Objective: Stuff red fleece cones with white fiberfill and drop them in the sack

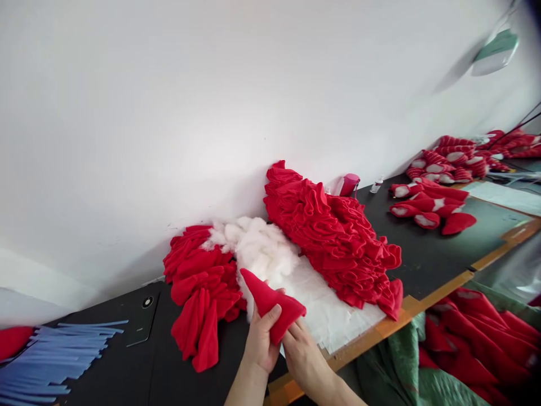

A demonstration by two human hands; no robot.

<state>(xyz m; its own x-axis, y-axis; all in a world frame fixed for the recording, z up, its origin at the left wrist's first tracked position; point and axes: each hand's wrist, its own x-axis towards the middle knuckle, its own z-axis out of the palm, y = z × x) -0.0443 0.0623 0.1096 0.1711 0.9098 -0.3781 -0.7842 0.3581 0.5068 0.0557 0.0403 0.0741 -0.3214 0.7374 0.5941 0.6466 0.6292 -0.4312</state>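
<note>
My left hand [262,344] is closed round a pointed red fabric cone [273,304], its thumb across the front and its fingers behind. The cone's tip points up and to the left. My right hand [301,352] grips the cone's lower, wide end; its fingertips are hidden behind or inside the cloth. Just beyond my hands lies a heap of white fluffy stuffing [264,251]. A pile of flat red fabric pieces [203,304] sits left of the stuffing, and a taller, ruffled stack of red fabric pieces [333,237] rises to the right.
Blue strips [63,355] and a dark phone [143,318] lie on the black table at left. Stuffed red pieces [435,206] and striped ones [452,160] are farther right, near a small bottle [376,184]. A green sack [401,361] with red pieces stands below the taped edge.
</note>
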